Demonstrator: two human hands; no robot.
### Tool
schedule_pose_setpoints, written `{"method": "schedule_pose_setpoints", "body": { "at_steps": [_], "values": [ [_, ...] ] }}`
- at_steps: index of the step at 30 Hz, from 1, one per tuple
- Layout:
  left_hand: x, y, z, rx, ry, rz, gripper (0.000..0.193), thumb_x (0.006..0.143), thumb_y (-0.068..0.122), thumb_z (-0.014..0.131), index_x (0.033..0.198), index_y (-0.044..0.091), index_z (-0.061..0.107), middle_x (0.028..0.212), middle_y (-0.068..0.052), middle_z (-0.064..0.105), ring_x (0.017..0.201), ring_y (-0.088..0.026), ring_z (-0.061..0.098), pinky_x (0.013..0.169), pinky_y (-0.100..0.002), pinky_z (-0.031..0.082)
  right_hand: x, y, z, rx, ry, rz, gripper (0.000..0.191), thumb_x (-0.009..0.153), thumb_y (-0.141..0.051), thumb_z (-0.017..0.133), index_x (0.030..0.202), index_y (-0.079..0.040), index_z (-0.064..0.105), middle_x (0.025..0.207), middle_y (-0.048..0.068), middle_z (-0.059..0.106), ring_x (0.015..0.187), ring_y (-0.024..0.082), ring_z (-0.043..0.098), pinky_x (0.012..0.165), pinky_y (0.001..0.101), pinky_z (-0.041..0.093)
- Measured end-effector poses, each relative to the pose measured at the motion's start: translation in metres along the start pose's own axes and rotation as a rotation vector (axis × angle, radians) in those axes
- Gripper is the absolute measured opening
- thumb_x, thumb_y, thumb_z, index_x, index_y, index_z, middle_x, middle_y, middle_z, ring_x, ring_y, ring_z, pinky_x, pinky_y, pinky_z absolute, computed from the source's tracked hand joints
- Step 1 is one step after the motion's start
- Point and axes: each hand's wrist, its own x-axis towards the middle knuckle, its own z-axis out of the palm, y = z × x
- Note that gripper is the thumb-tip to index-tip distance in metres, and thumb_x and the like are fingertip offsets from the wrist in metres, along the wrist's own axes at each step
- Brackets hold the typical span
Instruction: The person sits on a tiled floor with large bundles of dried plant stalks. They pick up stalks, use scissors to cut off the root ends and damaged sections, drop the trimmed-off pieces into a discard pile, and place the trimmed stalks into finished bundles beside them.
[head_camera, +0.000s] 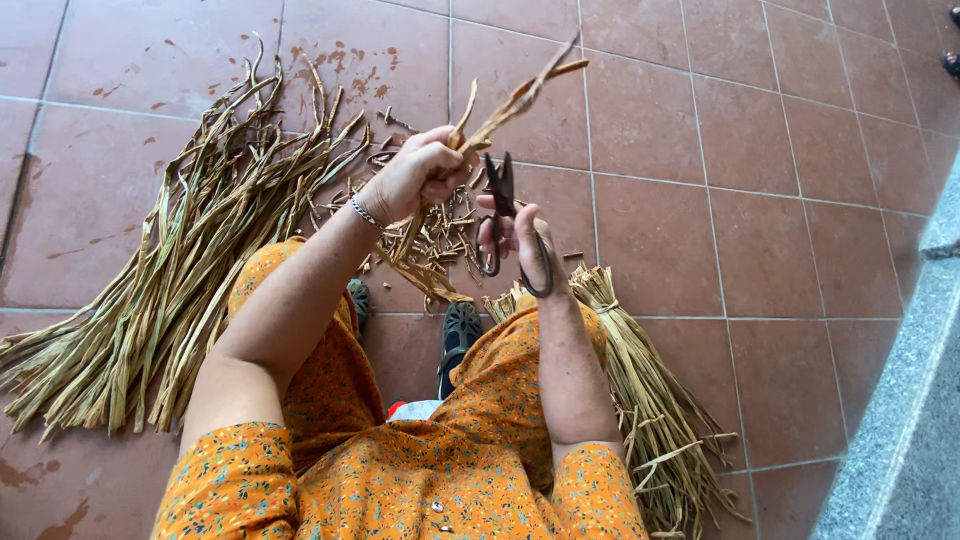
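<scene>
On the left of the tiled floor (760, 150) lies a wide loose pile of dried leaf strips (180, 260), fanned out with their tips pointing up and away from the person. Just right of that pile, the left hand (418, 176) is closed in a fist around one dried stalk (500, 110), held up off the floor so its frayed upper end slants toward the upper right and its lower end hangs below the fist. A thin bracelet (364, 211) sits on that wrist. Under the hands, a scatter of short trimmings (440, 235) covers the tiles.

Next comes the right hand (515, 240), its fingers threaded through the loops of dark metal scissors (503, 215), gripping them with the blades pointing up, close beside the stalk and just under the left fist. Whether the blades touch the stalk cannot be told.

To cut cleanly, it seems wise to keep the stalk taut in the fist, set the blades square across it near the grip, and keep the left fingers clear of the edges.

Further right, a tied bundle of strips (640, 390) rests on the floor beside the person's knee, in orange flowered cloth (400, 470). A dark sandal (460, 335) shows between the knees.
</scene>
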Motion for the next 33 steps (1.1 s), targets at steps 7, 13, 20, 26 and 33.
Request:
{"method": "schedule_pose_setpoints", "body": {
  "at_steps": [7, 13, 20, 26, 33],
  "values": [
    [0.0, -0.01, 0.006, 0.0, -0.006, -0.074, 0.011, 0.096, 0.015, 0.05, 0.094, 0.004, 0.054, 0.068, -0.002, 0.05, 0.048, -0.006, 0.035, 0.042, -0.024, 0.026, 0.0, -0.007, 0.016, -0.05, 0.121, -0.019, 0.092, 0.1, -0.078, 0.03, 0.132, 0.003, 0.062, 0.075, -0.001, 0.06, 0.062, 0.006, 0.051, 0.056, 0.0207, 0.036],
    [-0.002, -0.009, 0.008, 0.03, 0.084, -0.083, 0.013, 0.097, 0.021, 0.06, 0.099, 0.008, 0.06, 0.071, 0.0, 0.055, 0.048, -0.005, 0.041, 0.041, -0.022, 0.029, 0.001, -0.003, 0.017, 0.014, 0.304, -0.033, 0.087, 0.103, -0.072, 0.027, 0.127, 0.004, 0.062, 0.066, -0.001, 0.054, 0.054, 0.006, 0.047, 0.049, 0.021, 0.036],
    [0.006, -0.023, 0.006, 0.079, 0.15, 0.072, 0.019, 0.099, 0.022, 0.075, 0.095, 0.01, 0.061, 0.073, 0.008, 0.053, 0.054, -0.001, 0.039, 0.044, -0.02, 0.028, 0.002, 0.002, 0.022, 0.002, 0.38, -0.01, 0.089, 0.101, -0.073, 0.024, 0.13, 0.002, 0.063, 0.068, -0.002, 0.057, 0.056, 0.005, 0.05, 0.05, 0.0205, 0.037],
    [0.011, -0.028, 0.001, 0.043, 0.267, 0.105, 0.018, 0.101, 0.026, 0.068, 0.091, 0.013, 0.065, 0.066, 0.01, 0.05, 0.051, 0.0, 0.037, 0.043, -0.019, 0.026, 0.006, 0.007, 0.021, -0.017, 0.298, -0.021, 0.093, 0.098, -0.077, 0.023, 0.138, -0.002, 0.059, 0.084, -0.003, 0.065, 0.07, 0.005, 0.057, 0.061, 0.0199, 0.04],
    [0.011, -0.029, -0.003, 0.096, 0.282, 0.126, 0.023, 0.101, 0.028, 0.071, 0.086, 0.011, 0.063, 0.065, 0.009, 0.051, 0.049, 0.0, 0.038, 0.041, -0.019, 0.027, 0.008, 0.015, 0.022, -0.003, 0.203, 0.052, 0.09, 0.098, -0.076, 0.026, 0.137, -0.001, 0.058, 0.082, -0.003, 0.062, 0.069, 0.005, 0.056, 0.06, 0.0205, 0.042]
  ]
}}
